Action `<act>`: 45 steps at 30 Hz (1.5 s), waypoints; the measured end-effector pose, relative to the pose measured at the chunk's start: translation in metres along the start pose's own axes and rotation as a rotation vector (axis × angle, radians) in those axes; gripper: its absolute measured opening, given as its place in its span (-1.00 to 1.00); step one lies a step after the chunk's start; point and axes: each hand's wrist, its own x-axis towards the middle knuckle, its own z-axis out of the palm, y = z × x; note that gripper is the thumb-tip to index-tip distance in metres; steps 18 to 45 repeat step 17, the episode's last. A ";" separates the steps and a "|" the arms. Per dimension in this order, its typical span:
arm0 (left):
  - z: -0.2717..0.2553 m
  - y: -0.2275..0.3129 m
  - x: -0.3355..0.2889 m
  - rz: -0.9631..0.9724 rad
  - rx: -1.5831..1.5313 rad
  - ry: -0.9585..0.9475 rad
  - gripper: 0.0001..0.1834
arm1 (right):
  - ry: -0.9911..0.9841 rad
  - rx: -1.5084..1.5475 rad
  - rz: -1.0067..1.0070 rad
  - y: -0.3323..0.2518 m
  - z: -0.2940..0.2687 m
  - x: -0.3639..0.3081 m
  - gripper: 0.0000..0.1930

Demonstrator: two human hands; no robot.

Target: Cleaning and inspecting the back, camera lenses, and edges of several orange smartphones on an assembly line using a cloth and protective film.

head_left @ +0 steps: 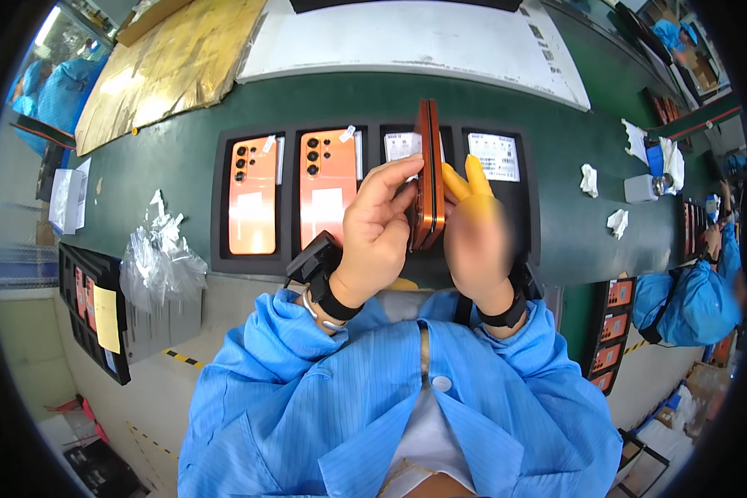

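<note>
Between my hands two orange smartphones point(428, 178) stand upright on edge, side by side with a thin dark gap between them. My left hand point(379, 224) grips them from the left, its fingers bent against the outer face. On the other side my right hand point(478, 245), partly blurred, closes against the phones; yellow finger cots point(476, 176) cover some of its fingertips. Beneath is a black tray point(527, 224) with several recesses. Two orange phones lie back up in its left recesses, the outer phone point(252, 199) and the inner phone point(326, 195). White printed labels point(491, 158) show in the right recesses.
Crumpled clear plastic film point(164, 261) fills a bin at the left table edge. Stacked black phone trays point(100, 307) stand left, and another tray point(612, 336) right. White scraps point(588, 180) lie on the green table point(573, 137). A co-worker in blue point(697, 303) is at right.
</note>
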 end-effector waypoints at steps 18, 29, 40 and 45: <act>-0.006 -0.005 -0.016 -0.268 0.141 0.052 -0.20 | 0.051 0.023 0.176 0.012 0.000 -0.013 -0.45; -0.006 -0.005 -0.016 -0.268 0.141 0.052 -0.20 | 0.051 0.023 0.176 0.012 0.000 -0.013 -0.45; -0.006 -0.005 -0.016 -0.268 0.141 0.052 -0.20 | 0.051 0.023 0.176 0.012 0.000 -0.013 -0.45; -0.006 -0.005 -0.016 -0.268 0.141 0.052 -0.20 | 0.051 0.023 0.176 0.012 0.000 -0.013 -0.45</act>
